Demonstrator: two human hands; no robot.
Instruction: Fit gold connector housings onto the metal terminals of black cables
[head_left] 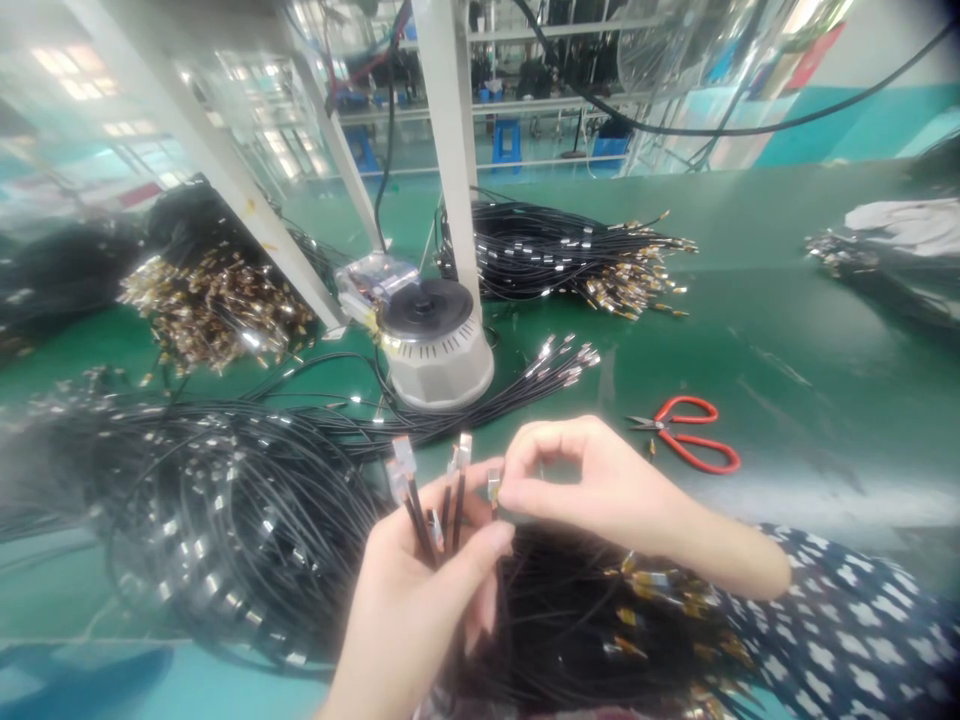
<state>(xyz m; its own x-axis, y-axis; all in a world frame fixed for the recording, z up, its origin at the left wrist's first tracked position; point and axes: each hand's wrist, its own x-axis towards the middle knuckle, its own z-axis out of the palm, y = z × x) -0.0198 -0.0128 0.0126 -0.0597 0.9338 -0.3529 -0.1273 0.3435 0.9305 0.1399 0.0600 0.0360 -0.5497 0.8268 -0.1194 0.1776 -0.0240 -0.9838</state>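
Several black cables [457, 512] stand upright in my left hand [427, 570], their small metal-coloured plugs poking up above the fingers. My left hand is closed round them, thumb to the right. My right hand [581, 470] pinches at one more cable end [493, 486] with a small shiny connector, just right of the held group. Thumb and index finger meet beside that connector. A thick bundle of black cables [562, 600] lies below both hands, with yellowish and metallic ends [652, 580] under my right forearm.
Red-handled scissors [694, 435] lie right of my hands. A grey round device with a black top [439, 350] stands by a white post [446, 130]. Coiled cables [225, 510] cover the left; more bundles [555, 250] lie behind. A white cloth [911, 225] is at far right.
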